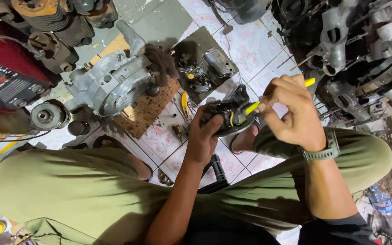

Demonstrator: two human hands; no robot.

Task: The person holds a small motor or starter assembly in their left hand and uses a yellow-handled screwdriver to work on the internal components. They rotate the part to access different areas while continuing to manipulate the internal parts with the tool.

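My left hand [203,134] grips a small black round engine part with wires [230,113], holding it up over the tiled floor. My right hand [289,111] is closed on a yellow-handled tool [252,108]; its tip touches the black part and its far end [310,82] sticks out behind my fingers. A green watch [324,150] sits on my right wrist. My knees in olive trousers [82,190] spread to both sides.
A grey engine casing [114,81] lies on a wooden board [148,109] at the left. A dark mat with small parts [200,63] is ahead. Engine parts are piled at the right [355,50] and top left [55,27]. A plastic bottle [384,208] lies at the lower right.
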